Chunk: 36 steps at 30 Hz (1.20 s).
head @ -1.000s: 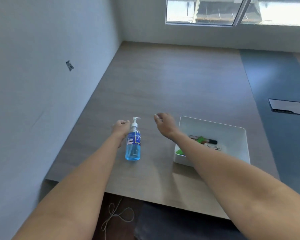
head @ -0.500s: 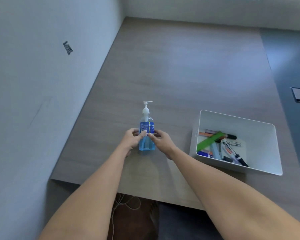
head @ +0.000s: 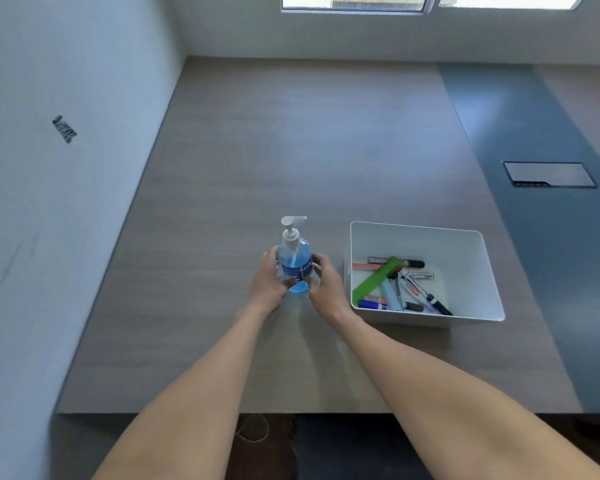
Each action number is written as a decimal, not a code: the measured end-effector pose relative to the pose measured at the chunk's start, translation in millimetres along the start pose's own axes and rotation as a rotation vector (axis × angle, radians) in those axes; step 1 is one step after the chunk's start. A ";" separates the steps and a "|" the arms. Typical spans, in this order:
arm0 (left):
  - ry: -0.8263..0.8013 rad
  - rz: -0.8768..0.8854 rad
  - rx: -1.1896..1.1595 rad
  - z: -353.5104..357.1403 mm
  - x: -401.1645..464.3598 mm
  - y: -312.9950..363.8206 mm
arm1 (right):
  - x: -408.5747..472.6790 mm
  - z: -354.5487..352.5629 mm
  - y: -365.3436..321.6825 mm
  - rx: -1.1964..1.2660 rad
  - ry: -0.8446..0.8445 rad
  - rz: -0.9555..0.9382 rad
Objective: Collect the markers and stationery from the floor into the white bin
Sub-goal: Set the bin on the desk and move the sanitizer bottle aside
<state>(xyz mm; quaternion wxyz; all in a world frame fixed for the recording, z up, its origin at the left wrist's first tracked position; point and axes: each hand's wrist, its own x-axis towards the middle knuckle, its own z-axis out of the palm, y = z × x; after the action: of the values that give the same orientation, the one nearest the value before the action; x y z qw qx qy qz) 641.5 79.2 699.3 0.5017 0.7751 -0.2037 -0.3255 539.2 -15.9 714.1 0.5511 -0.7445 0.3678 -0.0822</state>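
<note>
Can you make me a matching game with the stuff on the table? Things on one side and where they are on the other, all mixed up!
Things:
1. pump bottle
2. green ruler
3. white bin
4. dark panel

Places:
A. lying slanted among the markers inside the bin
B. set flat in the table's dark strip, far right
C. held between the left hand and right hand
D. sitting on the table just right of the hands

Pairs: 1-C, 2-A, 3-D, 4-B
</note>
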 end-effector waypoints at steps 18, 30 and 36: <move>0.308 -0.026 0.560 62.5 -81.1 -14.8 | -81.7 -44.7 53.9 -0.496 -0.387 -0.067; 0.144 -0.129 0.871 197.9 -119.5 -58.7 | -140.2 -156.8 191.5 -0.835 0.136 0.290; 0.315 -0.096 0.977 225.4 -118.5 -76.3 | -125.9 -156.9 225.1 -0.873 0.252 0.263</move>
<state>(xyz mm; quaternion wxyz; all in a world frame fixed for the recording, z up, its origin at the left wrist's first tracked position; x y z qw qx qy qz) 397.3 41.5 601.3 0.0903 0.9671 -0.2181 -0.0947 263.4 -82.3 610.9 0.1435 -0.8378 0.5233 0.0609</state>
